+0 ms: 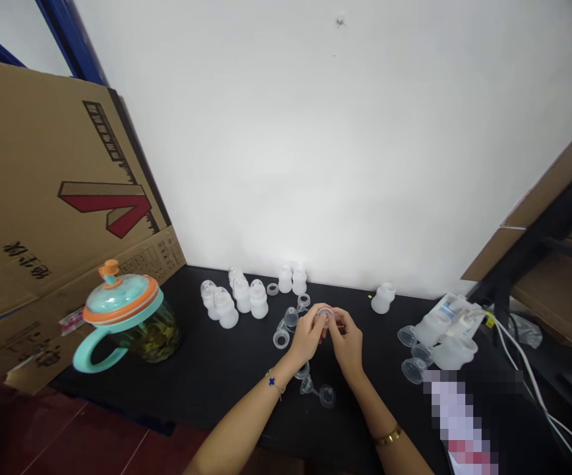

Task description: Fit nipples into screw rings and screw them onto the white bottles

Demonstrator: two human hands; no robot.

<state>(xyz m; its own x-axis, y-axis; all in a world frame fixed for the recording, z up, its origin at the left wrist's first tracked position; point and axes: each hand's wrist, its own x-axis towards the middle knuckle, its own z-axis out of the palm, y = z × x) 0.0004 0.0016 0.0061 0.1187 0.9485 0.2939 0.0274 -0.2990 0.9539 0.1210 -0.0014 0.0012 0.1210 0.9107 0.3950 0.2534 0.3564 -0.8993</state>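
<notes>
Above the middle of the black table, my left hand [308, 333] and my right hand [348, 340] meet, both closed on a translucent bottle ring [325, 313]. Both thumbs press on it; the fingers hide most of its underside. Left of my hands lie another white ring [281, 339] and a clear domed cap [291, 316]. A further ring [303, 300] lies just behind them. Under my wrists are clear silicone pieces [307, 384], one with a round dome [327, 396].
White baby bottles with clear caps [226, 309] stand at left, two uncapped bottles [299, 280] by the wall, another bottle [383, 298] at right. A teal-handled tea jug [142, 323] stands far left. A breast pump set [446, 333] with white cables [526, 369] sits right. A cardboard box [43, 165] borders the left.
</notes>
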